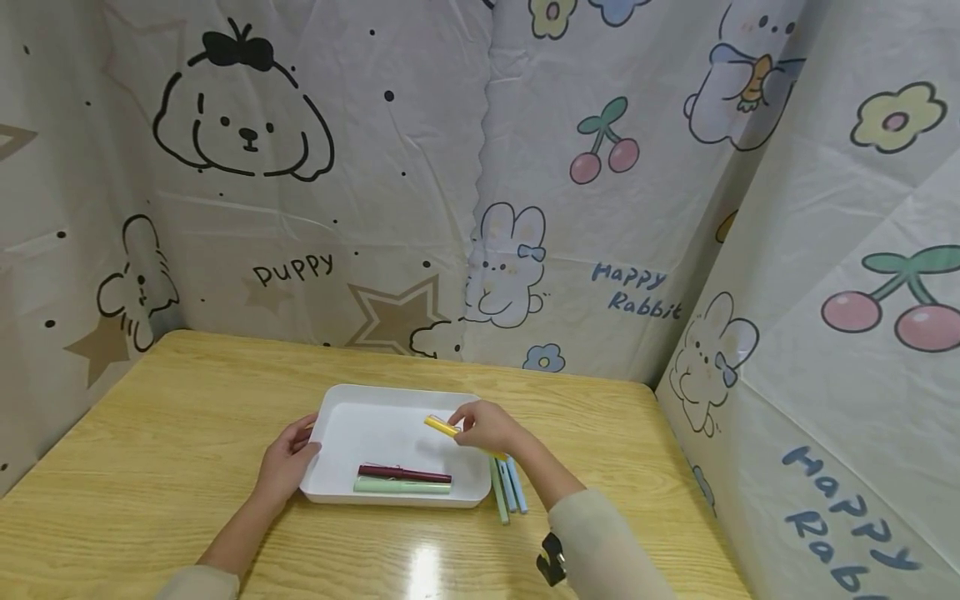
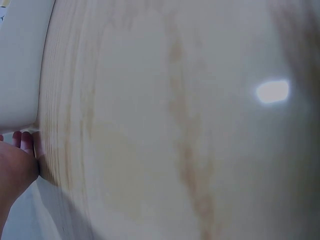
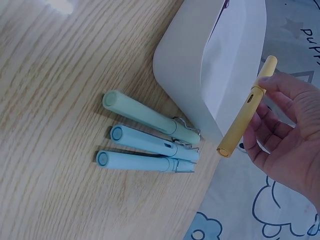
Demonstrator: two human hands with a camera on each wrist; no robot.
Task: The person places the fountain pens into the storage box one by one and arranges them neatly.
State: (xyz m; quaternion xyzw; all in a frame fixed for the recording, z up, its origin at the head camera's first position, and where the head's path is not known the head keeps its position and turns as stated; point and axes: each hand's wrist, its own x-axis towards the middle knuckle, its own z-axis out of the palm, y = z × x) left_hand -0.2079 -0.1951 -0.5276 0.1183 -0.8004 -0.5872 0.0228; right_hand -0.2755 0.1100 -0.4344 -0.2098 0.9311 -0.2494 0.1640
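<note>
My right hand (image 1: 487, 427) pinches a yellow fountain pen (image 3: 243, 117) between thumb and fingers, over the right part of a white tray (image 1: 375, 433). The pen is tilted and capped, with a small window in its barrel. At the tray's left side my left hand (image 1: 285, 462) grips the edge, its thumb near the rim; in the left wrist view the fingertips meet the tray's lower corner. Inside the tray, a dark red pen (image 1: 405, 474) and a light green pen (image 1: 401, 486) lie side by side along the near wall.
On the table right of the tray lie a pale green pen (image 3: 145, 117), a blue pen (image 3: 150, 142) and a lighter blue pen (image 3: 137, 161), roughly parallel. Printed cloth (image 1: 405, 183) hangs behind and beside the wooden table (image 1: 187, 417).
</note>
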